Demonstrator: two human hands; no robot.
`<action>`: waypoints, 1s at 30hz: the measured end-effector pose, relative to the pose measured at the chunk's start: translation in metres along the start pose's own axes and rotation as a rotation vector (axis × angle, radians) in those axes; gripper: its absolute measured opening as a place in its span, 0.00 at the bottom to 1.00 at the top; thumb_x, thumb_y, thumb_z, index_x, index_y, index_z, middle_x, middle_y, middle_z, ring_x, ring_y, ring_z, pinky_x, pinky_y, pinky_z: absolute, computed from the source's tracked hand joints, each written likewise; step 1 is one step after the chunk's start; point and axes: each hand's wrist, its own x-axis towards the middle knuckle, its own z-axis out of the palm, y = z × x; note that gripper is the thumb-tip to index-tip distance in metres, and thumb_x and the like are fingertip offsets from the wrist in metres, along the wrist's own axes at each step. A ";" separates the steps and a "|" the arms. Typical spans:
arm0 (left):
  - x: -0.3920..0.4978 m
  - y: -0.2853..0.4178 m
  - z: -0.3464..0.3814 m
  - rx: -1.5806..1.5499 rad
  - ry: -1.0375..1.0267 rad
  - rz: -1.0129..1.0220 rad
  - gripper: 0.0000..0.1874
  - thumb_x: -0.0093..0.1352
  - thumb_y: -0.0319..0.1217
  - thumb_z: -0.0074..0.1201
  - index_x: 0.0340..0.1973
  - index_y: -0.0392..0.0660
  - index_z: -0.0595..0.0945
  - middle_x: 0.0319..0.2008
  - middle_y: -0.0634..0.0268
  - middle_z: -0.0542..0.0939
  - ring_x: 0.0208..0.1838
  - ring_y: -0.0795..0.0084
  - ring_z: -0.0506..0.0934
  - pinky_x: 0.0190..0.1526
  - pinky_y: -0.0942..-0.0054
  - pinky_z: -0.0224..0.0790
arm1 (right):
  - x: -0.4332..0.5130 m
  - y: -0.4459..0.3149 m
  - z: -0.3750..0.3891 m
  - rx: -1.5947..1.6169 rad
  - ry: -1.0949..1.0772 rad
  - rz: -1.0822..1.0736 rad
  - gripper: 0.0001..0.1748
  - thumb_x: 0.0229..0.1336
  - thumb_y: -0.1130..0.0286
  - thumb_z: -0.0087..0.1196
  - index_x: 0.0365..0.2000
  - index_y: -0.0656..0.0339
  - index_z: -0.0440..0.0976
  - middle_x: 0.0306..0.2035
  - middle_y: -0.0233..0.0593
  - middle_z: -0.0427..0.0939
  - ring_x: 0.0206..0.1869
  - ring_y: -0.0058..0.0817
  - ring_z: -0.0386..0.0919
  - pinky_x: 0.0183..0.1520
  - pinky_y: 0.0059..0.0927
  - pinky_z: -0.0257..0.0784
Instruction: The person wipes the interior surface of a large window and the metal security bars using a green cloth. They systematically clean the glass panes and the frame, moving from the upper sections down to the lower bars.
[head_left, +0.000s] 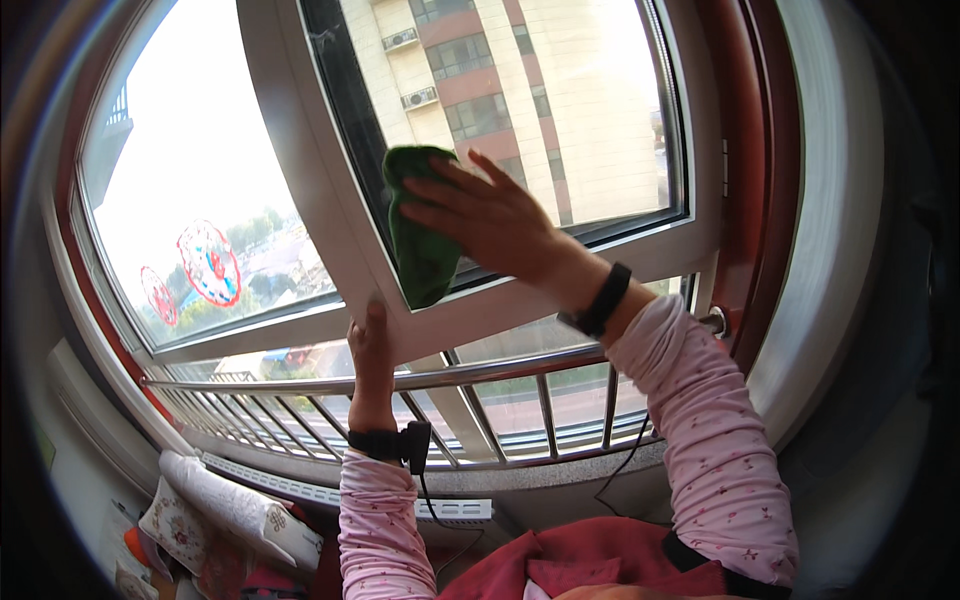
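My right hand (495, 217) lies spread over a folded green cloth (424, 255), pressing it to the lower left corner of a window pane (600, 150). Part of the cloth overlaps the dark gasket at the pane's edge. Lower down, my left hand (371, 337) grips the pale window sash frame (442, 330) near its bottom left corner, thumb up on the near face. Its other fingers are mostly hidden behind the frame. Both wrists carry black bands, and a cable hangs from the left one.
A metal guard rail (525, 365) with upright bars crosses below the sash. Red and white stickers (208, 262) are on the left pane. Beneath the sill is a white radiator (465, 510). Rolled pale fabric (232, 502) and a floral cushion (176, 517) lie at lower left.
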 end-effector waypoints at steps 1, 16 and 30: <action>-0.001 0.001 0.000 -0.076 0.008 -0.103 0.44 0.70 0.68 0.48 0.59 0.37 0.73 0.45 0.65 0.77 0.48 0.73 0.75 0.47 0.69 0.70 | 0.009 0.022 0.000 -0.056 0.012 -0.070 0.27 0.55 0.65 0.62 0.57 0.41 0.74 0.67 0.28 0.70 0.70 0.33 0.66 0.75 0.48 0.56; 0.001 0.001 -0.001 0.058 -0.005 -0.035 0.38 0.73 0.64 0.46 0.54 0.37 0.77 0.42 0.67 0.77 0.44 0.73 0.73 0.46 0.68 0.68 | 0.022 0.059 0.011 0.063 0.240 0.392 0.21 0.61 0.63 0.63 0.52 0.58 0.76 0.51 0.46 0.78 0.53 0.46 0.77 0.59 0.41 0.72; -0.033 0.070 0.013 0.559 0.459 0.581 0.32 0.69 0.49 0.64 0.58 0.40 0.75 0.51 0.50 0.79 0.55 0.50 0.78 0.56 0.58 0.72 | -0.019 0.022 -0.112 1.913 -0.179 1.172 0.26 0.71 0.55 0.52 0.56 0.67 0.71 0.42 0.45 0.83 0.42 0.31 0.84 0.42 0.32 0.82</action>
